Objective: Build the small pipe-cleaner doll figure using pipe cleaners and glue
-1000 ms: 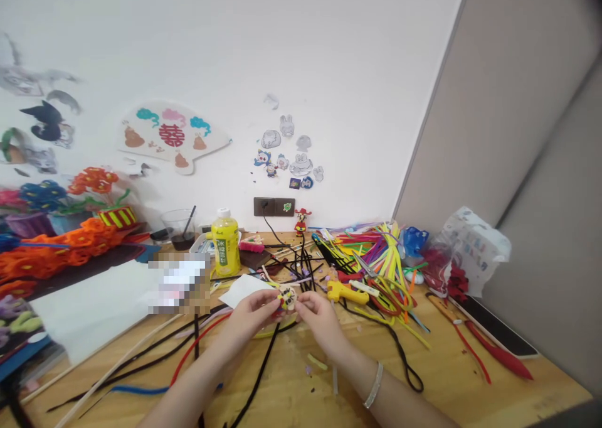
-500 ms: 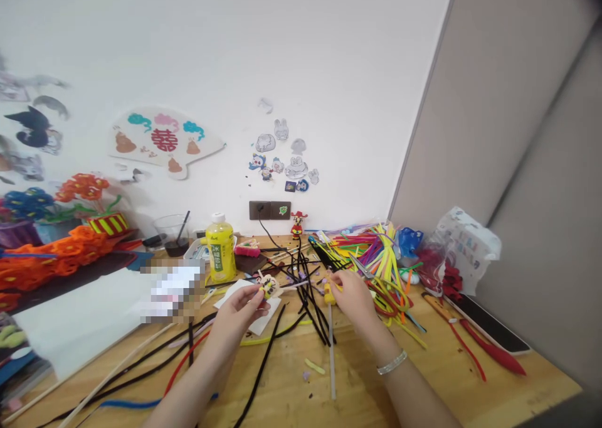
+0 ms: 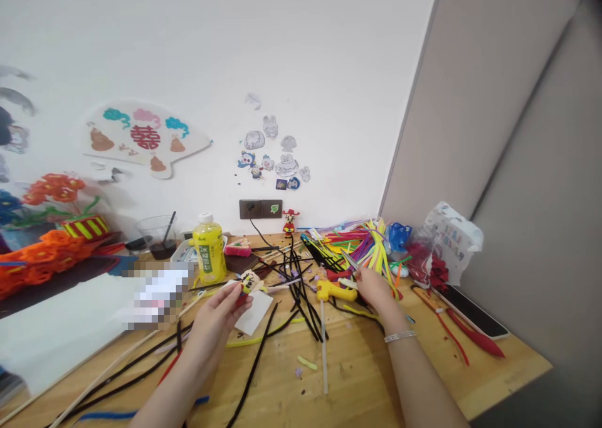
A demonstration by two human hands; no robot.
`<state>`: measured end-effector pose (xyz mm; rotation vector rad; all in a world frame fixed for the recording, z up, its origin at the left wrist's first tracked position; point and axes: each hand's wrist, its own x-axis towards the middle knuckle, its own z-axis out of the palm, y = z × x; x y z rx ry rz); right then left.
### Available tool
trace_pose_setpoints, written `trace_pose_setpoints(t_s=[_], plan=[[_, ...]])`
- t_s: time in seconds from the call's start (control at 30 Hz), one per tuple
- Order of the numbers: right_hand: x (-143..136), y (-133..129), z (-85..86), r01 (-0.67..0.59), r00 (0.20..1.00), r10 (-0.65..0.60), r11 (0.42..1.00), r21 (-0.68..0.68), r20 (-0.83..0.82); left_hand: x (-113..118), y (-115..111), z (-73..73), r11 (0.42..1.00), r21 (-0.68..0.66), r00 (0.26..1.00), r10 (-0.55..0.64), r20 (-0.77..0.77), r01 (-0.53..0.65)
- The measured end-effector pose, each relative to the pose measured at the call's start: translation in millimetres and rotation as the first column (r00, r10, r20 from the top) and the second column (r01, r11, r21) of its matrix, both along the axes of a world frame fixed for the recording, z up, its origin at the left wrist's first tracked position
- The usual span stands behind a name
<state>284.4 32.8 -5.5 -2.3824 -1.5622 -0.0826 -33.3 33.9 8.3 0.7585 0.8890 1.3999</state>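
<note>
A small figure with a cream top and yellow and black parts is pinched in my left hand, above a white paper. My right hand is over the right side of the clutter, beside scissors; its fingertips are partly hidden, so what they grip is unclear. Just left of it lies a yellow glue gun, with a pale glue stick sticking out toward me. Black pipe cleaners are strewn between my hands.
A yellow bottle and a plastic cup stand at the back left. Colorful pipe cleaners are heaped at the back right. A phone and red-handled pliers lie on the right. A red figurine stands by the wall.
My right hand has let go of the yellow glue gun and moved right toward the scissors. My left hand still holds the figure, now turned differently. The view has shifted slightly to the right.
</note>
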Motion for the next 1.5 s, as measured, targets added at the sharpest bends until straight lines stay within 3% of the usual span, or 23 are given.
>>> trace_pose_setpoints(t_s=[0.23,0.4,0.53,0.6,0.67,0.7,0.77,0.87,1.0,1.17,1.3,1.43,1.5], plan=[[-5.6,6.1,-8.8,-0.056,0.996,0.056,0.998,-0.007,-0.065,2.8,-0.3,2.2,1.0,0.0,0.999,0.012,-0.037,-0.012],[-4.7,-0.8,4.1,-0.016,0.988,0.043,0.984,0.177,-0.149,3.9,-7.6,9.0,0.999,0.055,0.995,0.01,-0.104,-0.005],[-23.1,-1.5,11.3,-0.139,0.937,0.234,0.931,0.338,-0.258,4.2,-10.6,8.7,0.995,0.098,0.986,-0.006,-0.169,0.023],[-43.5,-1.3,8.3,-0.235,0.864,0.389,0.873,0.427,-0.319,4.0,-11.1,6.8,0.993,0.112,0.977,-0.023,-0.21,0.048],[-67.3,-3.5,2.5,-0.346,0.623,0.651,0.726,0.594,-0.433,3.7,-11.8,5.5,0.988,0.141,0.966,-0.028,-0.258,0.066],[-78.8,-5.9,-0.4,-0.384,0.534,0.714,0.681,0.623,-0.452,3.4,-12.3,5.3,0.985,0.157,0.959,-0.027,-0.281,0.074],[-98.3,-12.8,-5.0,-0.423,0.443,0.761,0.643,0.638,-0.473,3.2,-13.6,6.1,0.979,0.186,0.948,-0.016,-0.318,0.079],[-115.9,-24.4,-7.8,-0.476,0.36,0.756,0.653,0.589,-0.547,3.6,-16.3,9.0,0.976,0.206,0.935,0.012,-0.354,0.066],[-124.3,-32.8,-8.5,-0.471,0.404,0.732,0.68,0.562,-0.548,5.0,-19.7,12.2,0.976,0.209,0.927,0.028,-0.373,0.055],[-127.5,-35.6,-6.7,-0.494,0.29,0.772,0.627,0.603,-0.565,5.5,-19.4,11.4,0.977,0.205,0.932,0.022,-0.363,0.056],[-127.9,-34.7,-2.4,-0.51,0.31,0.811,0.583,0.632,-0.496,5.9,-19.2,11.1,0.977,0.209,0.934,0.027,-0.355,0.051],[-127.5,-31.5,-3.4,-0.479,0.338,0.716,0.689,0.543,-0.61,7.0,-21.6,12.9,0.977,0.209,0.937,0.029,-0.348,0.047],[-128.2,-30.6,-6.5,-0.462,0.316,0.692,0.709,0.532,-0.648,7.4,-22.6,13.5,0.977,0.206,0.939,0.027,-0.343,0.047]])
